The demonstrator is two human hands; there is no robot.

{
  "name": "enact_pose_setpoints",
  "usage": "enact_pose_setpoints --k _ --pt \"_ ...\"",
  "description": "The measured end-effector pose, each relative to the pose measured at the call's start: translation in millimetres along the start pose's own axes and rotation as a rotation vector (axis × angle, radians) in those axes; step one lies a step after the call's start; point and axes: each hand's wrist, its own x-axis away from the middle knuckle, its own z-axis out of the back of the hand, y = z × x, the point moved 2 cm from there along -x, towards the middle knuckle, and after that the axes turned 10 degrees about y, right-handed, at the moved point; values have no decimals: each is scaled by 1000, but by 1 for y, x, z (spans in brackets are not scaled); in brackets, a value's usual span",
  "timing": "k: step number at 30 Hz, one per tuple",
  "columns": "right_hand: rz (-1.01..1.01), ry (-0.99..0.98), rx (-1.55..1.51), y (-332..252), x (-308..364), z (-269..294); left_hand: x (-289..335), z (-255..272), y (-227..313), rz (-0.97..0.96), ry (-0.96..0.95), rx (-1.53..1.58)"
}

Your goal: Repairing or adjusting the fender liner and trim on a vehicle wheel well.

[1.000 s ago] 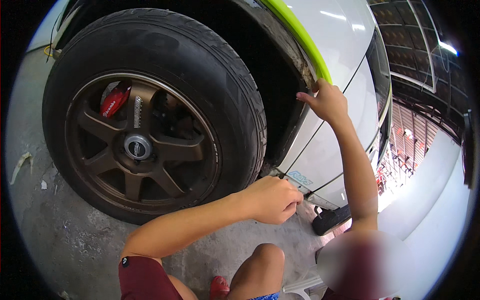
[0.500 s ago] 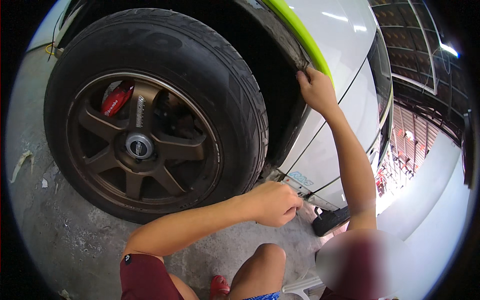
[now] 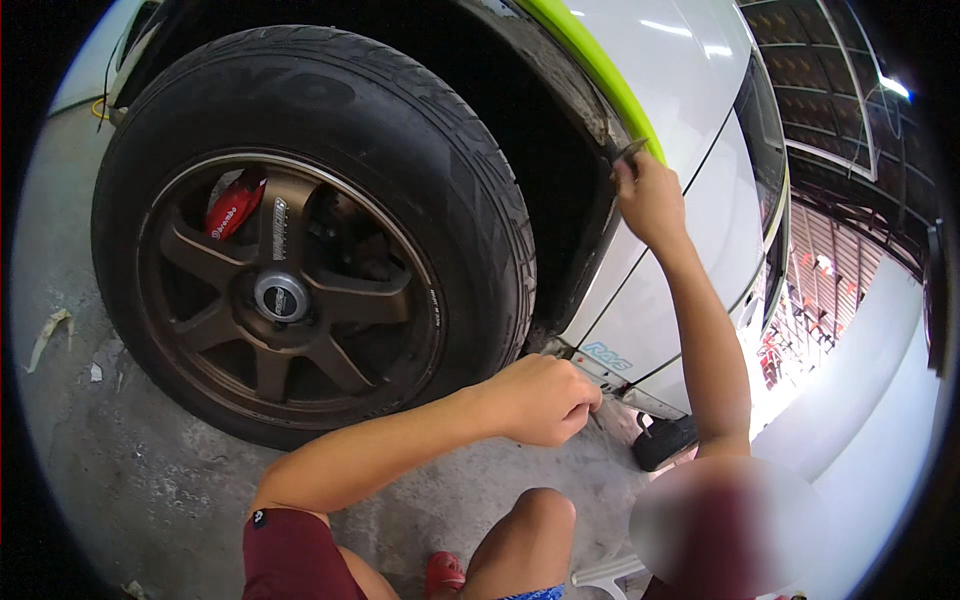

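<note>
My right hand (image 3: 652,200) is raised to the edge of the car's wheel arch, its fingers closed in a pinch on a small dark, thin piece (image 3: 632,149). I cannot tell whether this piece is loose or part of the arch lining. Just above it ends the lime-green strip (image 3: 600,70) that runs along the arch rim. Lower down, my left hand (image 3: 545,400) is curled into a fist in front of the sill below the arch. Anything inside that fist is hidden.
A large black tire (image 3: 480,210) on a bronze wheel (image 3: 335,345) fills the left, with a red brake caliper (image 3: 236,203) behind the spokes. White body panels (image 3: 690,90) rise at right. Below lie the concrete floor (image 3: 200,490) and part of a white stool (image 3: 610,572).
My right hand has shifted slightly right and down along the arch edge, and the dark piece now shows beyond its fingertips. My left hand has barely moved.
</note>
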Motion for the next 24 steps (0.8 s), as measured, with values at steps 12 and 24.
enact_pose_setpoints --k 12,24 --pt "175 73 105 -24 -33 -10 -3 0 -6 -14 -3 32" --pt "117 76 -213 -28 -28 -11 -1 5 -7 0 -16 -1"
